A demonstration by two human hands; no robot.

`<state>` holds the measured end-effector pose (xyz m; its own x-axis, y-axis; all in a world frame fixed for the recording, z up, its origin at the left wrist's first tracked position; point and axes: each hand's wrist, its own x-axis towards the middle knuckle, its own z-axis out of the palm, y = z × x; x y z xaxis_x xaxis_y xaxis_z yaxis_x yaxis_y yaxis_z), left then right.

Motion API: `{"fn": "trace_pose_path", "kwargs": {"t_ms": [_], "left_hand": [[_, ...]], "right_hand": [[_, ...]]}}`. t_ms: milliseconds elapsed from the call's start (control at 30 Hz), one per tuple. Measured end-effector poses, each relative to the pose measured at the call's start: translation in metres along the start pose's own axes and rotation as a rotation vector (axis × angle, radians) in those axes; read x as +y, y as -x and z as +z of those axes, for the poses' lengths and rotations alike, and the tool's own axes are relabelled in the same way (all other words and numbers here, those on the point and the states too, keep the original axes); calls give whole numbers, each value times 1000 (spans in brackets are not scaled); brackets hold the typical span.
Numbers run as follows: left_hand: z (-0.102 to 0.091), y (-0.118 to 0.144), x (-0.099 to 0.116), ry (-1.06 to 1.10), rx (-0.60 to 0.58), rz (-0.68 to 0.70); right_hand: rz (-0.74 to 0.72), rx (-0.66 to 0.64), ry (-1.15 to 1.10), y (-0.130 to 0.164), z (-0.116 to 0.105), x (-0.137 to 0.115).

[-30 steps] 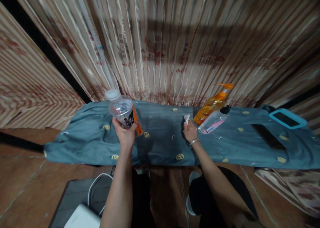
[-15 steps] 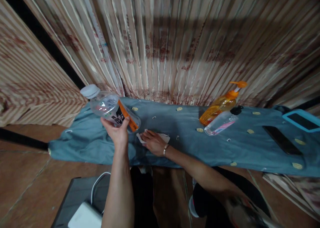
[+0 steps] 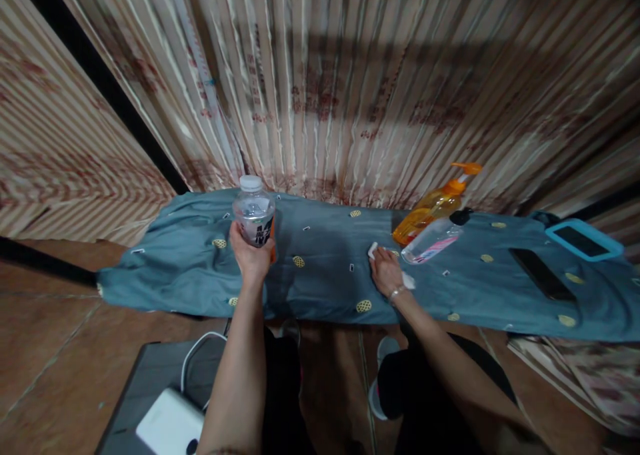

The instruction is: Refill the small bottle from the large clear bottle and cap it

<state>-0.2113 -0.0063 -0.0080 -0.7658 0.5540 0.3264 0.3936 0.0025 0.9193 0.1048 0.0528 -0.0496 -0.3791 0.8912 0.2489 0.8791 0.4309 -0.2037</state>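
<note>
My left hand [image 3: 253, 255] is wrapped round a clear plastic bottle [image 3: 254, 208] with a white cap and a black and orange label. The bottle stands roughly upright on the left part of the blue-green cloth [image 3: 325, 288]. Farther right, my right hand [image 3: 385, 270] presses a folded white tissue or cloth [image 3: 409, 281] onto that surface, the hand covering most of it. Just beyond my right hand are an orange pump bottle [image 3: 425, 214] and a clear bottle with a black cap [image 3: 434, 240], leaning in the view.
A black phone [image 3: 543, 275] and a light-blue framed device [image 3: 584, 240] lie at the right. Pleated curtain [image 3: 320, 95] hangs behind the cloth-covered surface. At lower left a white box [image 3: 170, 423] with a cable rests on a dark surface [image 3: 130, 388].
The bottle in my left hand has gone from tilted and raised to about upright, a little to the right. My right hand has slid the white piece rightward, close to the two bottles.
</note>
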Motion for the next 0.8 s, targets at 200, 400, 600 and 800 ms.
{"fn": "trace_pose_path", "kwargs": {"t_ms": [200, 400, 600, 800], "left_hand": [[1, -2, -4, -36, 36, 10], [1, -4, -5, -24, 70, 23], [1, -7, -5, 2, 31, 5], [3, -10, -5, -19, 57, 6]], "right_hand": [[-244, -70, -108, -72, 44, -135], [-616, -196, -186, 31, 28, -157], [-305, -143, -7, 30, -7, -18], [-19, -33, 146, -90, -5, 10]]}}
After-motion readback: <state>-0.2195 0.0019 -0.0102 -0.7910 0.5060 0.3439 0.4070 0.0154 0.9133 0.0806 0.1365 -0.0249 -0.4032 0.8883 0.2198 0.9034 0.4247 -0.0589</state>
